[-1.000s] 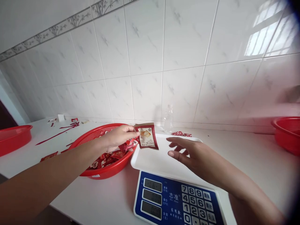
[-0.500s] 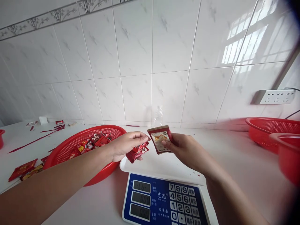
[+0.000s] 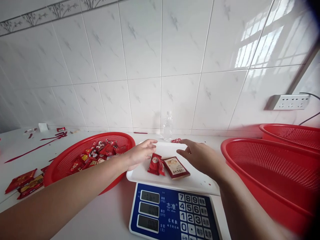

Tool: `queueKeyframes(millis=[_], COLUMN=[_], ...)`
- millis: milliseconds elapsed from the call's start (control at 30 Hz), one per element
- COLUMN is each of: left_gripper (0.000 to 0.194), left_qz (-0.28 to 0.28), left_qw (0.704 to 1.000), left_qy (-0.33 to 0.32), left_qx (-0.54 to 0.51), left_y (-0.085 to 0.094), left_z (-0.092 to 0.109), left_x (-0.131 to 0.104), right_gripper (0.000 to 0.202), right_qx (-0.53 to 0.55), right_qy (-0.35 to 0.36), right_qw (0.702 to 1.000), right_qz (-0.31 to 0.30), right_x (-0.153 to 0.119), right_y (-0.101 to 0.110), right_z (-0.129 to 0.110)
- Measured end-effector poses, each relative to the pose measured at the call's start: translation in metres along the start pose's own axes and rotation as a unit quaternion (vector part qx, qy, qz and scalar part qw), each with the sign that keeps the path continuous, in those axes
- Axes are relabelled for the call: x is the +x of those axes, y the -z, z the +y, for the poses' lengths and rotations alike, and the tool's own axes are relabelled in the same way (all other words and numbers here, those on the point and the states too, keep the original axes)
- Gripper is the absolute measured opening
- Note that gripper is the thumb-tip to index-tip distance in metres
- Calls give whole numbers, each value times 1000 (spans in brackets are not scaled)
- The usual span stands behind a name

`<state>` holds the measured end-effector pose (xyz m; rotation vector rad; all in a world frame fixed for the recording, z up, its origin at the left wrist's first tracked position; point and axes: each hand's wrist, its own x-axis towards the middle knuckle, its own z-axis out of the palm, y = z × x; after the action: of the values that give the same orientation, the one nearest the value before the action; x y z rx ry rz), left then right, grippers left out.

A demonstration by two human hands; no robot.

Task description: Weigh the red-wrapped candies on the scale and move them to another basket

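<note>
Red snack packets (image 3: pixel 155 163) and a larger dark-red and cream packet (image 3: pixel 176 167) lie side by side on the white scale tray (image 3: pixel 200 181). My left hand (image 3: pixel 142 154) hovers over the tray's left part, fingers apart and holding nothing. To the right of the packets, my right hand (image 3: pixel 200 156) is also empty, with thumb and forefinger spread. In front of the tray is the scale's blue keypad and display panel (image 3: pixel 172 213). On the left, a red basket (image 3: pixel 61 163) holds many small wrapped snacks (image 3: pixel 92 156), partly hidden by my left forearm.
A deep red basket (image 3: pixel 270 186) stands at the right, with another red basket (image 3: pixel 295 133) behind it. A clear bottle (image 3: pixel 168 126) stands by the tiled wall. Larger packets (image 3: pixel 23 183) and red ribbon strips (image 3: pixel 35 148) lie at left. A power strip (image 3: pixel 290 102) hangs on the wall.
Both hands have let go of their packets, which now lie on the scale tray. The hands have moved apart. The nearer right-hand basket now shows closer and farther left.
</note>
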<state>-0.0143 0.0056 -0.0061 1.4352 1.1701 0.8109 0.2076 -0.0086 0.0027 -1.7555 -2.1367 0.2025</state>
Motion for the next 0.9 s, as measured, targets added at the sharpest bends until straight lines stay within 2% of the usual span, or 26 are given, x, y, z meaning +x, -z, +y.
queueKeyframes(millis=[67,133,233,333,400,467,567,667,767,900], left_gripper=[38,39,37,45,51,47,30,28,26,28], left_qz=[4,-10,-50,-88,-112,-125,-81,-22,-1,5], left_qw=[990,966,930,914,916,922,920,887,869,871], left_qy=[-35,-57,-91,-103,-103,-109,-131,-152,-147,-136], left_qx=[136,251,354,382,371,350,360,435,472,472], left_y=[0,-1,-3,-6,-8,-7,-2,6,13,13], left_z=[-2,-6,-11,-14,-15,-16,-20,-25,-27,-27], left_x=[1,1,-1,-3,-2,0,7,13,16,17], right_gripper=[45,43,41,40,41,41,39,38,38,36], right_qx=[1,9,25,32,29,23,12,5,2,4], right_qy=[15,44,93,105,100,94,88,87,87,90], right_qw=[1000,999,992,987,987,987,988,988,988,988], right_qz=[-5,-26,-80,-117,-126,-128,-125,-125,-125,-129], right_x=[-2,-4,-5,-4,-4,-3,-3,-3,-3,-3], right_y=[1,0,-3,-9,-11,-12,-11,-10,-9,-9], right_z=[0,-2,-4,-6,-6,-6,-5,-6,-7,-7])
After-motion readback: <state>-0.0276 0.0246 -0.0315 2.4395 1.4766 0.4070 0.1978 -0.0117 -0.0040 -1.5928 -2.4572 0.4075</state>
